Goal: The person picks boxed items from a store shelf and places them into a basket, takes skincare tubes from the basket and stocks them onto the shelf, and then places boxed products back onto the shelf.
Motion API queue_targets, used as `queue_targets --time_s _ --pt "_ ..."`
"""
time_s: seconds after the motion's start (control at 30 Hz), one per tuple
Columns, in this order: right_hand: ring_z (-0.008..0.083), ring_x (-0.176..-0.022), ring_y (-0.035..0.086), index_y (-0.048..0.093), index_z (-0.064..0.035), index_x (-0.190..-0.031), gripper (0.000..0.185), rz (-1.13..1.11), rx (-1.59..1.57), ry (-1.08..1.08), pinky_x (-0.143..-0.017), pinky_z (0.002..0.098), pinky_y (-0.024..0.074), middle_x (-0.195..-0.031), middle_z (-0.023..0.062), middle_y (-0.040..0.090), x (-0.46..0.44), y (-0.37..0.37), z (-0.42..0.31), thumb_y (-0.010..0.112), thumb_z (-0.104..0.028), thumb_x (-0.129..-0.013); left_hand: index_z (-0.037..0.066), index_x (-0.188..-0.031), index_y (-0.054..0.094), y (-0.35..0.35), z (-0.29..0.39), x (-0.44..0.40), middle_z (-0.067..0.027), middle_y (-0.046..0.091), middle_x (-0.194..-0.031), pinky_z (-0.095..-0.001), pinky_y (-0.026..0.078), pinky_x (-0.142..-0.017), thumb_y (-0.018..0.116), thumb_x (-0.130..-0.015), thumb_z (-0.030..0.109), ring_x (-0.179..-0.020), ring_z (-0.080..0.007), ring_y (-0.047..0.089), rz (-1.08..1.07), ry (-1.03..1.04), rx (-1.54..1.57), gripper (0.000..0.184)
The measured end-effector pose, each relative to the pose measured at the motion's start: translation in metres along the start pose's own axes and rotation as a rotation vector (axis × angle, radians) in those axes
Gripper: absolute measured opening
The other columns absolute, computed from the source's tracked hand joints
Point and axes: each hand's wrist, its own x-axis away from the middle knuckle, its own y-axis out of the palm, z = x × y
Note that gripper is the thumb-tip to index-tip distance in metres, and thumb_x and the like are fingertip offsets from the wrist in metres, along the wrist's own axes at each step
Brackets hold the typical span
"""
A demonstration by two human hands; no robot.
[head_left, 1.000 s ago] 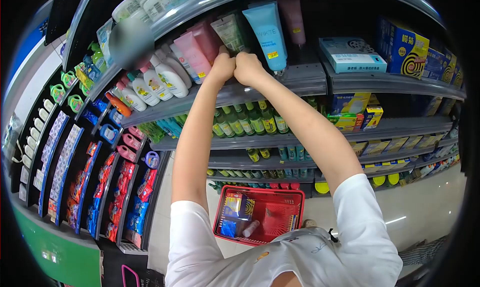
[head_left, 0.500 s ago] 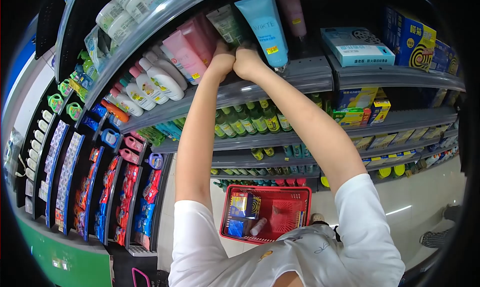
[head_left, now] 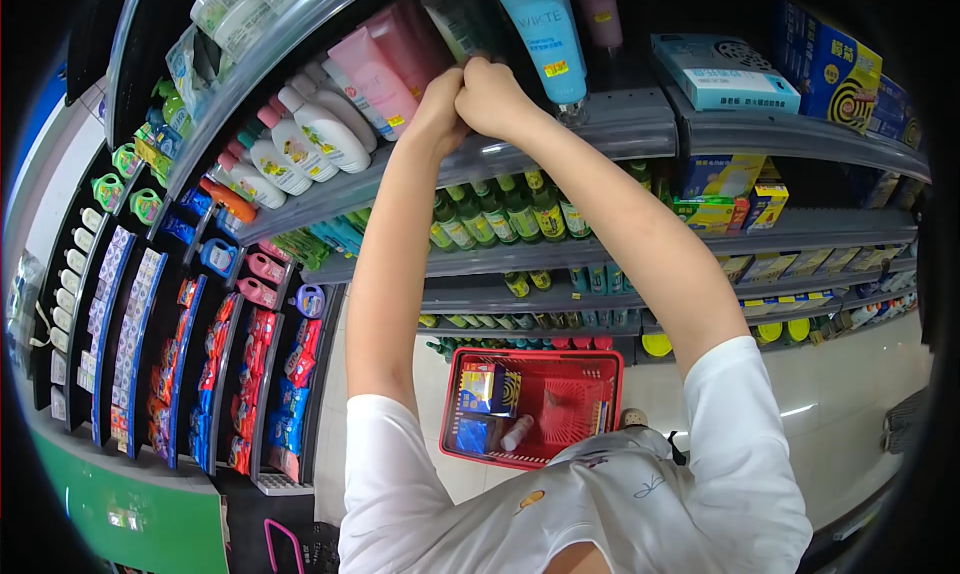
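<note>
My left hand (head_left: 436,114) and my right hand (head_left: 490,98) are side by side, touching, at the front of the upper shelf. Their curled fingers are closed around the lower end of a dark green squeeze tube (head_left: 464,22); the fingertips and the tube's cap are hidden. Just left of my left hand stands a pink tube (head_left: 372,74). To the right of my right hand a light blue cleanser tube (head_left: 541,36) stands on its clear cap, with a yellow price tag on it.
White bottles (head_left: 318,132) line the shelf (head_left: 620,124) at left; mosquito-coil boxes (head_left: 830,72) stand at right. Green bottles (head_left: 515,212) fill the shelf below. A red basket (head_left: 570,459) with boxes and a small bottle sits on the floor. Another person's leg (head_left: 903,422) shows at right.
Both hands have drawn closer together, my right hand now overlapping the left. The green tube looks turned, its pale barcode label no longer plainly visible. The view has shifted slightly.
</note>
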Motion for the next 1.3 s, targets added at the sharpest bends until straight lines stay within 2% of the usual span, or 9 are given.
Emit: queue_targets --time_s 0.2,0.33,0.53,0.8,1.1,1.2,1.3 --pt "0.0398 -0.09 0.061 0.061 0.0102 -0.091 0.04 -0.141 -0.073 0.082 -0.083 0.0407 0.0479 -0.091 0.0292 0.062 0.004 -0.017 -0.017 0.055 -0.021 -0.067 0.004 -0.109 0.048 0.001 0.014 0.02 -0.0111 0.055 -0.106 -0.0414 0.045 -0.086 0.04 -0.094 0.025 -0.096 -0.0222 0.055 0.014 -0.023 0.094 0.027" --pt "0.0394 -0.091 0.061 0.064 0.0085 -0.087 0.041 -0.176 -0.131 0.139 -0.084 0.0396 0.0474 -0.089 0.0289 0.062 0.006 -0.024 -0.018 0.055 -0.026 -0.066 0.004 -0.109 0.048 -0.002 0.012 0.019 -0.0113 0.054 -0.107 -0.0421 0.044 -0.088 0.04 -0.094 0.026 -0.097 -0.0236 0.054 0.015 -0.01 0.103 0.028" --pt "0.0412 -0.094 0.059 0.064 0.0079 -0.088 0.041 -0.053 -0.047 0.092 -0.088 0.0398 0.0455 -0.092 0.0307 0.061 0.009 -0.017 -0.012 0.053 -0.027 -0.068 0.004 -0.107 0.05 0.0 0.007 0.01 -0.0103 0.056 -0.104 -0.0395 0.044 -0.087 0.04 -0.094 0.027 -0.098 -0.0228 0.054 0.034 -0.011 0.113 0.029" --pt "0.0417 -0.097 0.058 0.061 0.0122 -0.092 0.045 -0.085 -0.135 0.1 -0.088 0.0402 0.045 -0.096 0.0316 0.06 0.007 -0.02 -0.007 0.052 -0.026 -0.068 0.004 -0.11 0.049 0.01 0.009 0.014 -0.01 0.055 -0.105 -0.037 0.045 -0.087 0.04 -0.094 0.026 -0.098 -0.0214 0.054 0.052 0.031 0.06 0.029" --pt "0.0415 -0.098 0.058 0.061 0.0124 -0.093 0.046 -0.114 -0.135 0.12 -0.091 0.0393 0.0428 -0.094 0.0319 0.06 0.004 -0.019 -0.004 0.051 -0.026 -0.069 0.003 -0.113 0.046 0.01 0.005 0.008 -0.0117 0.053 -0.109 -0.0398 0.044 -0.088 0.037 -0.095 0.025 -0.1 -0.0236 0.053 0.053 0.076 0.062 0.03" --pt "0.0416 -0.097 0.058 0.061 0.0125 -0.092 0.046 -0.111 -0.147 0.117 -0.091 0.0394 0.0428 -0.094 0.0323 0.06 0.001 -0.015 0.001 0.051 -0.026 -0.069 0.002 -0.116 0.046 0.004 0.003 0.002 -0.0113 0.053 -0.113 -0.0338 0.042 -0.091 0.041 -0.095 0.027 -0.103 -0.0198 0.051 0.001 0.028 0.125 0.034" --pt "0.0426 -0.096 0.058 0.061 0.0128 -0.09 0.046 -0.079 -0.131 0.098 -0.09 0.0406 0.0433 -0.093 0.0332 0.06 0.002 -0.017 -0.001 0.05 -0.026 -0.069 0.002 -0.114 0.046 0.004 0.0 0.0 -0.0132 0.053 -0.112 -0.0409 0.044 -0.089 0.038 -0.096 0.03 -0.102 -0.0247 0.053 0.021 0.068 0.095 0.035"
